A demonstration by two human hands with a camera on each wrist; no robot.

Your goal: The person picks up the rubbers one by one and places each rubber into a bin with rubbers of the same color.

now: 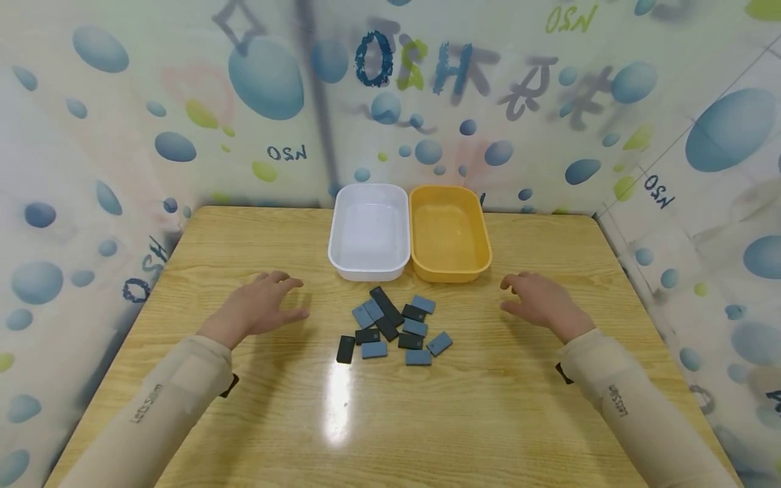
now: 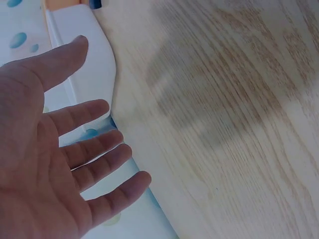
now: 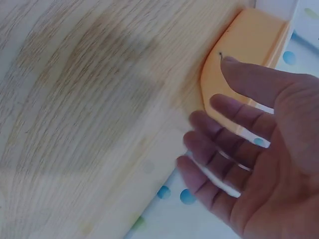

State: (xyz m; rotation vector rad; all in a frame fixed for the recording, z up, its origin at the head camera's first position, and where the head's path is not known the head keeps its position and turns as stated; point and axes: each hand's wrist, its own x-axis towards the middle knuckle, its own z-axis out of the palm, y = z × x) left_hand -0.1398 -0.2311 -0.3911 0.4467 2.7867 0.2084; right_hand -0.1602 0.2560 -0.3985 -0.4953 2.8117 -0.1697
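On the wooden table lies a loose cluster of small flat rectangular pieces, some black like this upright one [image 1: 345,350], some blue-grey like this one at the right [image 1: 439,343]. A longer black bar [image 1: 387,306] lies slantwise among them. My left hand [image 1: 259,305] hovers to the left of the cluster, fingers spread and holding nothing; its bare palm shows in the left wrist view. On the other side my right hand [image 1: 539,301] hovers over the table, fingers loosely bent, with nothing in it.
Behind the pieces stand a white plastic bin [image 1: 370,272] and a yellow plastic bin [image 1: 451,274], side by side near the table's back edge. A patterned cloth [image 1: 244,169] with blue and green spots hangs behind and beside the wooden table [image 1: 488,420].
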